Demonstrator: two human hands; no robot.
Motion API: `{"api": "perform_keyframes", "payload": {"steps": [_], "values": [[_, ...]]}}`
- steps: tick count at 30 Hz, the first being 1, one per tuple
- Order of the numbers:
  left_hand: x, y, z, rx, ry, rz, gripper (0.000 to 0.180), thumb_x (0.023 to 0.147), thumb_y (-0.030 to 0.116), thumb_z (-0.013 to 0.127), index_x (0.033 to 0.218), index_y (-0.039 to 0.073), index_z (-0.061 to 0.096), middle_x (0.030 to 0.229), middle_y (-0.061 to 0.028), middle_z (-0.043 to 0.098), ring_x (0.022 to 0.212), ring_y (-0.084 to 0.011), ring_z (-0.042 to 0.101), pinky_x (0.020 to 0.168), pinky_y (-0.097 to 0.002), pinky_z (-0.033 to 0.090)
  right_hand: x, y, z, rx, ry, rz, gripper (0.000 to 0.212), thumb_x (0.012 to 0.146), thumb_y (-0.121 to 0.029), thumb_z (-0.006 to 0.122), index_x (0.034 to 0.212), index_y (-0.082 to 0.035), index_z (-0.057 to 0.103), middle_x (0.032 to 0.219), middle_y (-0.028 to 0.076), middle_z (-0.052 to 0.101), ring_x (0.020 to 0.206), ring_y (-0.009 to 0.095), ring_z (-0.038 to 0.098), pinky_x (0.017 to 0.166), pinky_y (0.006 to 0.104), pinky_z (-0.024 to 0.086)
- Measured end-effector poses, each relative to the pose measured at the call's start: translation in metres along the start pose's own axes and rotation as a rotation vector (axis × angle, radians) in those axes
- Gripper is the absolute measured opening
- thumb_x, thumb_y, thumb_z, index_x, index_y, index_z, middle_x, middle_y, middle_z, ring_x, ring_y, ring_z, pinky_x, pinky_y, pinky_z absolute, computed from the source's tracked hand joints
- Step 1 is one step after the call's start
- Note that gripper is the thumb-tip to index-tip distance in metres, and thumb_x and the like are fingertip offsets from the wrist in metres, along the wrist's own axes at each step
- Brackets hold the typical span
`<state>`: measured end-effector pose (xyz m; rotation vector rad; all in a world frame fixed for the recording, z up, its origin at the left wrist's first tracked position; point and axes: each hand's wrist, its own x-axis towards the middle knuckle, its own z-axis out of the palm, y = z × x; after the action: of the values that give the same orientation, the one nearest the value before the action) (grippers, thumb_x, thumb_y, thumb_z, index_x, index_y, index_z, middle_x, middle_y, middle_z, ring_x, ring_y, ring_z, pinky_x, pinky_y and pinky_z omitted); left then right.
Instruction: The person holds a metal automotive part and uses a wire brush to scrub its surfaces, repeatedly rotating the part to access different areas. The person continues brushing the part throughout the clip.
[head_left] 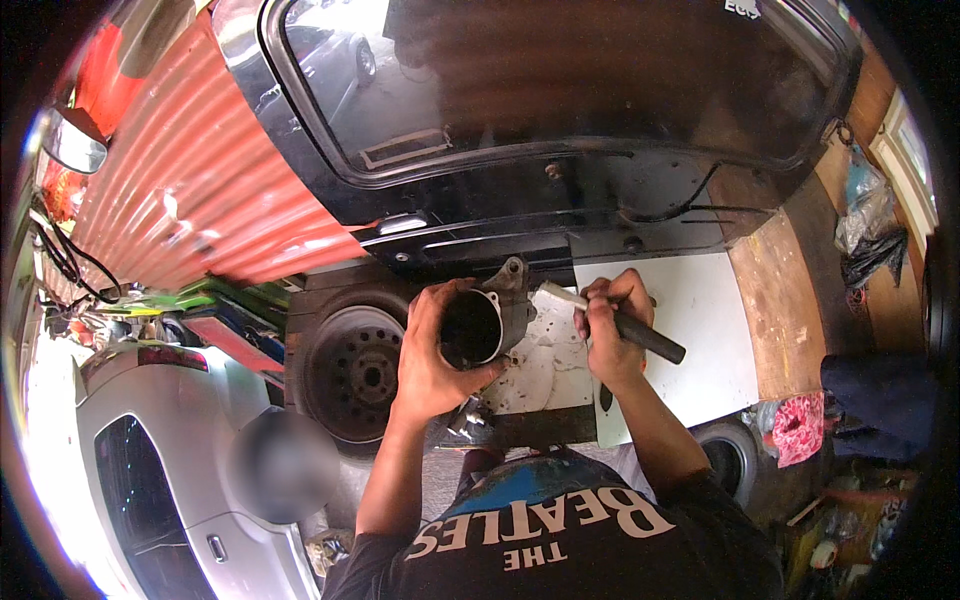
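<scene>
My left hand (430, 350) is wrapped round a grey cast-metal housing (514, 322). A round, dark hollow opens at its near side, and a lug with a hole sticks up at its top. My right hand (615, 325) is closed round a tool with a thick dark handle (650, 338) and a pale, narrow end (560, 294). That end points left at the housing, just short of it or touching; I cannot tell which. Beneath both hands is a white board (690, 320), smudged dark below the housing. Small shiny metal parts (470, 417) lie near my left wrist.
A steel wheel with its tyre (355, 372) lies left of the board. Behind stands a black vehicle tailgate (500, 215) with a window. Red corrugated sheet (220, 190) and a silver car (165, 450) are at left. Another tyre (728, 460) and a pink cloth (798, 428) sit at right.
</scene>
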<state>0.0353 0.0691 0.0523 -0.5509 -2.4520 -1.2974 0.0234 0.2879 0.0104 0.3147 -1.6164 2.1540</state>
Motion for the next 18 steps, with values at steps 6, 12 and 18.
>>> {"api": "perform_keyframes", "payload": {"steps": [6, 12, 18], "values": [[0.000, 0.004, 0.003, 0.247, -0.001, 0.192, 0.085, 0.050, 0.015, 0.087, 0.128, 0.005, 0.054, 0.124, -0.0133, 0.059, 0.114, -0.0322, 0.056, 0.106, -0.0479, 0.036, -0.005, 0.002, -0.009, -0.218, -0.118, -0.284, 0.019, 0.085, -0.014, 0.067, 0.080, -0.004, 0.052, 0.072, 0.012, 0.062, 0.065, 0.018, 0.063, 0.057, 0.0300, 0.047], [-0.008, 0.008, 0.008, 0.360, -0.068, 0.225, 0.086, 0.051, 0.013, 0.085, 0.131, 0.007, 0.053, 0.127, -0.0085, 0.057, 0.116, -0.0272, 0.056, 0.112, -0.0527, 0.026, 0.004, -0.009, -0.003, -0.464, -0.263, -0.476, 0.018, 0.075, -0.006, 0.071, 0.078, -0.006, 0.054, 0.069, 0.013, 0.062, 0.058, 0.026, 0.064, 0.053, 0.0355, 0.049], [-0.009, 0.008, 0.014, 0.419, -0.040, 0.235, 0.083, 0.053, 0.017, 0.085, 0.129, 0.007, 0.055, 0.125, -0.0092, 0.059, 0.117, -0.0267, 0.055, 0.112, -0.0522, 0.024, 0.007, -0.018, 0.002, -0.594, -0.364, -0.588, 0.018, 0.072, -0.005, 0.072, 0.075, -0.008, 0.054, 0.066, 0.010, 0.060, 0.056, 0.028, 0.061, 0.051, 0.0357, 0.048]]}}
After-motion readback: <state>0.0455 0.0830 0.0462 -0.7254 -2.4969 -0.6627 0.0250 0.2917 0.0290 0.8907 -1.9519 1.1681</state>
